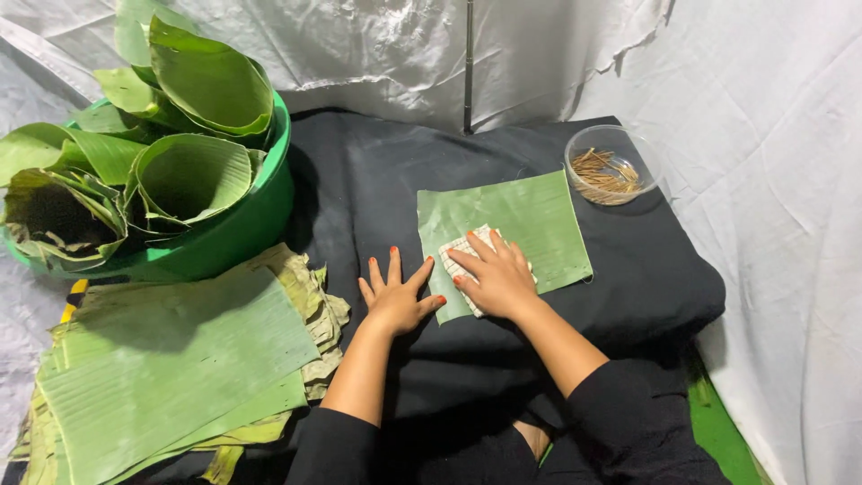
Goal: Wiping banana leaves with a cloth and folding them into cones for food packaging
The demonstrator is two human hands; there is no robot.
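Note:
A rectangular piece of green banana leaf (pixel 525 220) lies flat on a black cloth (pixel 377 180). My right hand (pixel 494 274) presses a small folded checked white cloth (pixel 456 256) against the leaf's near left corner. Just left of the leaf, my left hand (pixel 395 296) rests flat on the black cloth with fingers spread, its thumb next to the leaf's edge. It holds nothing.
A green tub (pixel 229 233) full of rolled banana leaves stands at the back left. A stack of flat cut leaves (pixel 171 359) lies at the near left. A clear bowl of thin wooden sticks (pixel 611 166) sits at the back right. White sheeting surrounds the spot.

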